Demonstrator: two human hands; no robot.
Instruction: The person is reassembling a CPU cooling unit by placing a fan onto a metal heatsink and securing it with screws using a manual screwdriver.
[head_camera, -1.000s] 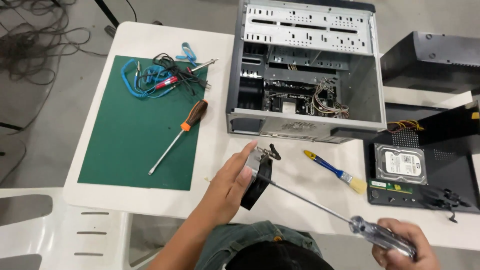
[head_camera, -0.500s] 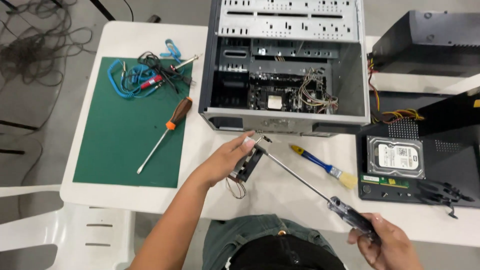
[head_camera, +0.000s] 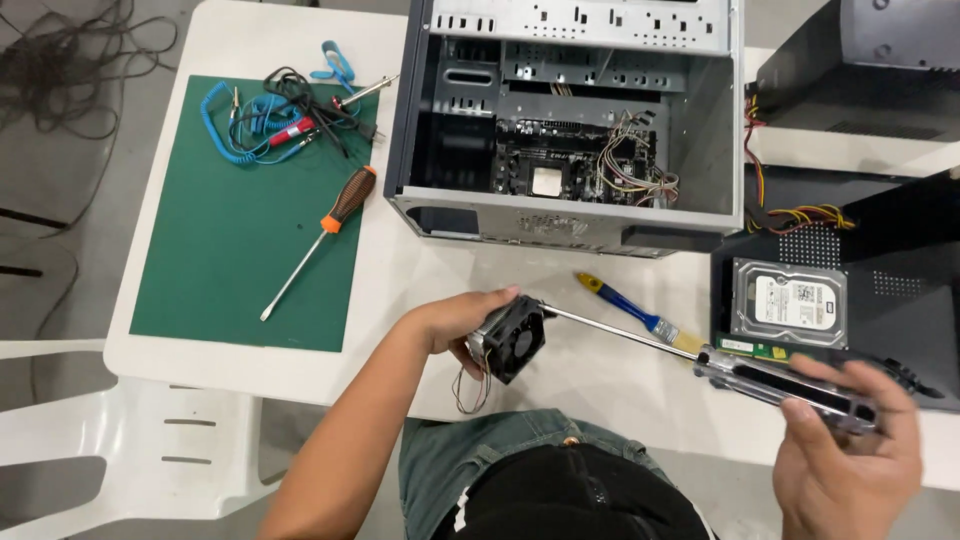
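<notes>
My left hand (head_camera: 455, 320) grips a small black cooler fan (head_camera: 512, 340) above the near edge of the white table (head_camera: 400, 280); thin wires dangle from the fan. My right hand (head_camera: 850, 450) holds the clear handle of a long screwdriver (head_camera: 770, 378) at the lower right. Its metal shaft runs up and left, and its tip meets the top corner of the fan. An open grey computer case (head_camera: 570, 215) lies just behind, with its motherboard and loose wires showing.
A green mat (head_camera: 230, 250) on the left carries an orange-handled screwdriver (head_camera: 325, 235) and a tangle of blue and black cables (head_camera: 270, 115). A blue-handled brush (head_camera: 630, 308) lies near the fan. A hard drive (head_camera: 790, 300) rests on a black panel at right. A white chair (head_camera: 120, 440) stands lower left.
The view has shifted, so the case and mat sit further left and lower in frame. My left hand has turned the fan, and my right hand has raised the screwdriver handle.
</notes>
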